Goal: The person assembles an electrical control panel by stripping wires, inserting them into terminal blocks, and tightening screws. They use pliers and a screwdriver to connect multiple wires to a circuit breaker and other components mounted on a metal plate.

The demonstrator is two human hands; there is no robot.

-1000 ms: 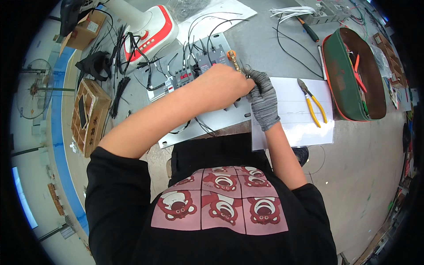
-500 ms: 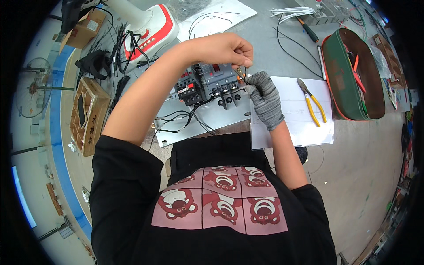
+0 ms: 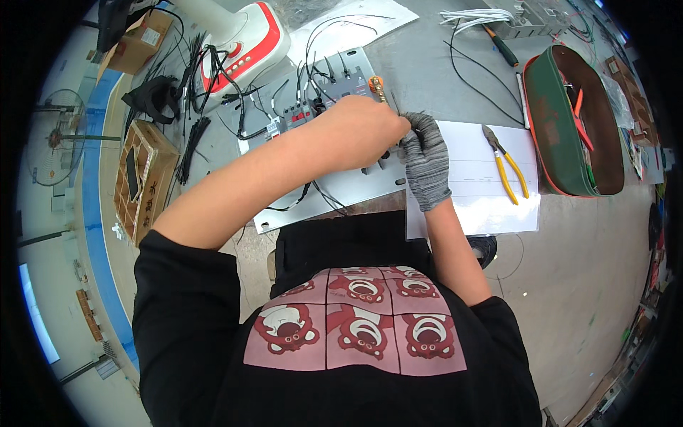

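The metal mounting plate (image 3: 334, 192) is lying beneath both hands; the bare left hand (image 3: 359, 132) is gripping an orange-handled screwdriver (image 3: 377, 87); the gloved right hand (image 3: 425, 160) is pinching a thin black wire (image 3: 396, 107).

Black wires (image 3: 324, 64) and the mounted breakers (image 3: 295, 114) crowded the metal panel (image 3: 341, 192) behind the hands. Rightward, the white sheet (image 3: 469, 192) lay open up to the yellow pliers (image 3: 506, 171) and green tool bag (image 3: 562, 135).
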